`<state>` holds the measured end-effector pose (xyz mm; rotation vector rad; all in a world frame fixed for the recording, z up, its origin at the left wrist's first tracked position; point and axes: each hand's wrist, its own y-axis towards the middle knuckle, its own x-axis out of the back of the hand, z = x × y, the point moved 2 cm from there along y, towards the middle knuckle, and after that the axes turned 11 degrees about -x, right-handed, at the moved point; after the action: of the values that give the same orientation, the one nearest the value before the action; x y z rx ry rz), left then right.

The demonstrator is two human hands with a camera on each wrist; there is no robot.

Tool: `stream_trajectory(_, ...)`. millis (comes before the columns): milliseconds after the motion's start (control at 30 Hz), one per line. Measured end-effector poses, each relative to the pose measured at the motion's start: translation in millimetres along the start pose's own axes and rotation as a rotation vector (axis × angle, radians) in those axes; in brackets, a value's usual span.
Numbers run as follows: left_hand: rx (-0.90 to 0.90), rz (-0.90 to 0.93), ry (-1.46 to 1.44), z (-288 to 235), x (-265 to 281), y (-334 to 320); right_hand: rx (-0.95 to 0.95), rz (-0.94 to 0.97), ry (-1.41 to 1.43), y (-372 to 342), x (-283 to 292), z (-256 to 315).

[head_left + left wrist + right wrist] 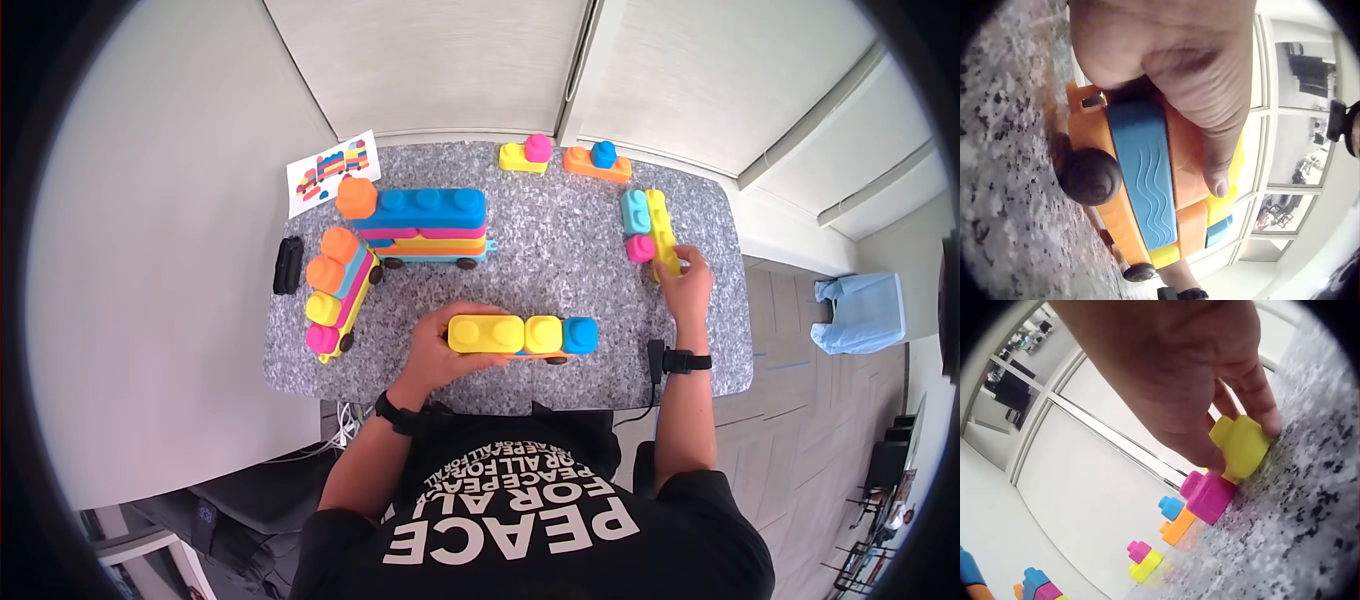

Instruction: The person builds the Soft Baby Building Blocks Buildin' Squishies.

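My left hand (440, 345) grips the left end of a block wagon (487, 334), its thumb along the side. Yellow and blue blocks top the wagon; the left wrist view shows orange and blue layers above an orange base (1124, 222) with dark wheels (1091, 177). At the table's right, my right hand (688, 285) pinches the near end of a long yellow block (657, 215) between thumb and fingers. A pink block (1212, 497) sits right beside that yellow block, and a light blue block (635, 212) lies just behind the pink one.
Two more block wagons, one tall (430, 225) and one short (345, 290), stand at the left near a picture card (333, 172) and a black object (288, 265). Along the back are a yellow-and-pink pair (524, 155) and an orange-and-blue pair (597, 163). A black cable plug (655, 358) lies front right.
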<state>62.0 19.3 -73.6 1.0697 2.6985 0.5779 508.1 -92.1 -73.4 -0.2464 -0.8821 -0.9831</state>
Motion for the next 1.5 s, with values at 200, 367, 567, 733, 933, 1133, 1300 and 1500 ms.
stream_trajectory(200,-0.136,-0.035,0.06,-6,13,0,-0.086,-0.159,0.249,-9,52,24)
stream_trajectory(367,-0.236,-0.069,0.117,-30,21,11,0.296,0.262,0.848,-65,77,91)
stream_trajectory(567,-0.397,0.029,0.283,-58,12,25,0.506,0.666,0.892,-120,62,143)
stream_trajectory(733,-0.333,0.114,0.365,-65,13,19,0.536,0.733,0.834,-127,45,142)
stream_trajectory(933,-0.31,0.085,0.248,-56,13,18,0.595,0.68,0.715,-130,38,138)
stream_trajectory(1133,-0.377,0.049,0.38,-49,8,17,0.597,0.588,0.738,-143,12,120)
stream_trajectory(1300,-0.44,0.031,0.446,-45,6,15,0.664,0.469,0.717,-148,10,119)
stream_trajectory(1500,-0.484,0.01,0.446,-44,4,14,0.726,0.411,0.708,-150,6,113)
